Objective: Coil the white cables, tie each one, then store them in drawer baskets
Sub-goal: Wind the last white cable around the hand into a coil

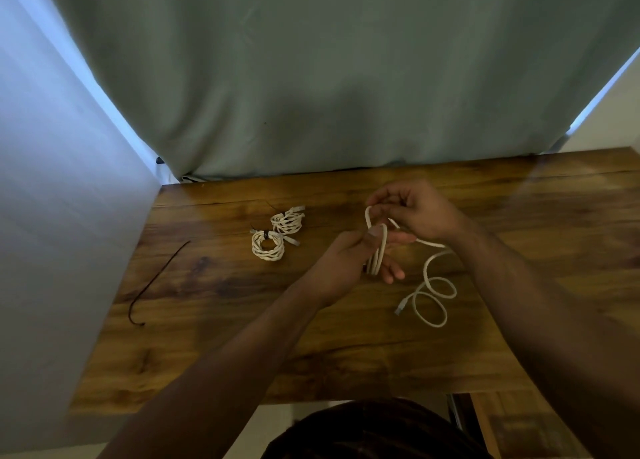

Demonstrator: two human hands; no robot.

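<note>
Above the wooden table [242, 337], my left hand [349, 261] holds a few loops of a white cable [378, 251], with the thumb pressed on the loops. My right hand [412, 213] pinches the same cable just above those loops and bends it into a new turn. The loose rest of the cable [434, 292] snakes over the table to the right and ends in a plug [401, 307]. Two coiled white cables, each bound with a dark tie, lie side by side left of my hands: one [267, 246] nearer, the other [288, 220] behind it.
A loose dark tie [157, 278] lies on the table's left part, close to the edge. A grey-green curtain [311, 78] hangs behind the table. A pale wall [52, 216] runs along the left side. Wooden furniture [519, 427] shows at the lower right.
</note>
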